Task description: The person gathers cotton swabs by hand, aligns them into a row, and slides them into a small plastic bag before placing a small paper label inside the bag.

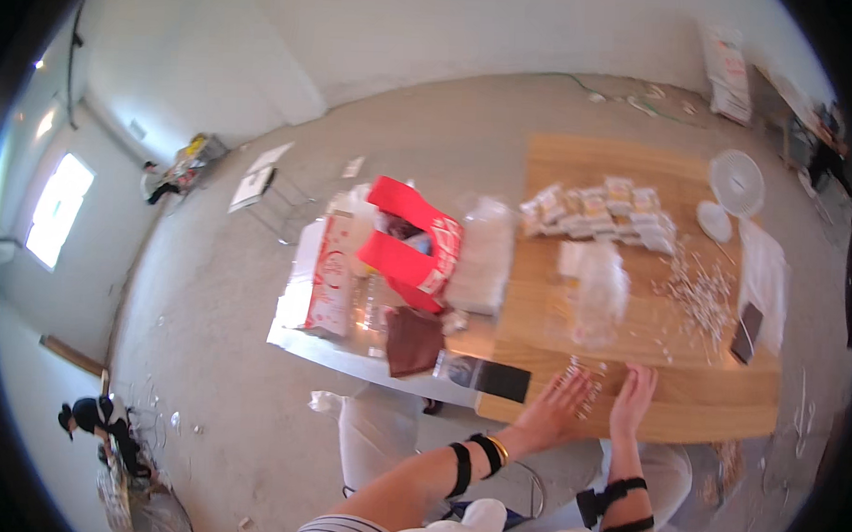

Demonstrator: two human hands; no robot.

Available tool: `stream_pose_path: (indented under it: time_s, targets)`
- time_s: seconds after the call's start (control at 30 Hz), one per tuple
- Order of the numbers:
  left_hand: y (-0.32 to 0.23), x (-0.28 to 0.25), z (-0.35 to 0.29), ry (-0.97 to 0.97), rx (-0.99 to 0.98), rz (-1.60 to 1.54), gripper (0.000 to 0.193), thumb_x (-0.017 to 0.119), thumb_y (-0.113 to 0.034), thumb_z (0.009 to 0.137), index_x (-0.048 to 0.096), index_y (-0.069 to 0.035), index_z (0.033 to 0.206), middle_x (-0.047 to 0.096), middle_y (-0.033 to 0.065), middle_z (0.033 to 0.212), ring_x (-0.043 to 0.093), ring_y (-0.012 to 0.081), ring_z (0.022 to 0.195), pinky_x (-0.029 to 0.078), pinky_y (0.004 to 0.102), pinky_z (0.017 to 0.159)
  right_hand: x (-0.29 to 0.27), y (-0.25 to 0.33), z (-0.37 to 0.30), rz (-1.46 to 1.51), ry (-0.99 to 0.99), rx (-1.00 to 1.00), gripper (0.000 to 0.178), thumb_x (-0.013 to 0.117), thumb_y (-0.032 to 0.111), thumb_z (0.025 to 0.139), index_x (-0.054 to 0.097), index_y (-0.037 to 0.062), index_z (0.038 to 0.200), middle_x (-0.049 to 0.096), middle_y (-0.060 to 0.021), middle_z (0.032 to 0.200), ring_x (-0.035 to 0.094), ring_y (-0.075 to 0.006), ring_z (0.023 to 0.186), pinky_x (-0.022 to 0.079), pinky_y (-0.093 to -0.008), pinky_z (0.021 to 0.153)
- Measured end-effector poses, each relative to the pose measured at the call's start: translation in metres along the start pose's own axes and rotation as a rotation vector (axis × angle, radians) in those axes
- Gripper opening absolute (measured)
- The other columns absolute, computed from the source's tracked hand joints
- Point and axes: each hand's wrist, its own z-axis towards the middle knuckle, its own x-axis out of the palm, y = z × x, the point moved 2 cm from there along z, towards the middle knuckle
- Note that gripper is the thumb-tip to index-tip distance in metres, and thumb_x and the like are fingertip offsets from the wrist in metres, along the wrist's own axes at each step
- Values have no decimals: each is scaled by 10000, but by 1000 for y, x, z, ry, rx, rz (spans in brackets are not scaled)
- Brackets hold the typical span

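Cataloguing what I see from the head view: my left hand (557,411) lies flat, fingers spread and grip released, on the pale wooden desk (693,407), partly covering a small cluster of tiny white pieces (584,373) near the front edge. My right hand (632,402) rests on the desk just beside it, edge-on and likewise holding nothing, as if corralling the same cluster between the palms.

Item: a broad scatter of small white pieces (702,290), loose on the desk toward the right, well apart from the hands.
Item: rows of small filled packets (601,211), stacked at the far side.
Item: a crumpled clear plastic bag (599,291), mid-desk.
Item: a red and white carton (413,247), open, on the adjoining desk to the left.
Item: a round white fan (737,181), far right corner.

Judgement: some packets look finished; most loose pieces remain ungathered, so I'd say much work is left.
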Motion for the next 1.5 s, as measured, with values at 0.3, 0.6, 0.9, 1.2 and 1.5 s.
stream_pose_path:
  time_s: [0.3,0.6,0.9,1.2,1.5]
  targets:
    - [2,2,-16,-23,9,-67,949,547,-548,915,147,6,1573,148,173,1648,97,287,1540,68,501,1237,8,1,2,103,-15,-85,210,417,152,1029,569,8,1025,565,-178,1005,543,-360,997,431,-435,896]
    - [-4,8,-26,-31,-10,-68,961,587,-503,902,129,11,1574,152,158,1649,114,277,1538,79,472,1245,8,-1,3,116,-1,-58,214,403,146,1034,565,6,1039,563,-167,1015,543,-349,1003,426,-427,903]
    - [-15,22,-22,-79,53,-112,957,593,-550,881,219,19,1554,172,190,1640,108,313,1537,94,463,1240,0,-27,-2,-28,-64,-87,240,430,192,1036,602,24,1038,575,-177,1020,543,-357,1017,418,-436,927]
    - [-4,7,-35,-8,-20,66,892,547,-560,918,270,19,1537,230,185,1622,170,328,1520,124,499,1228,6,18,8,62,-28,-58,156,473,109,993,604,33,1028,585,-169,1014,550,-363,992,442,-437,886]
    - [-11,6,-24,-22,-59,4,894,501,-583,942,252,39,1534,216,203,1621,157,328,1523,118,492,1230,1,17,5,91,-35,-74,136,483,70,964,600,29,1020,585,-165,1003,548,-364,982,443,-440,869]
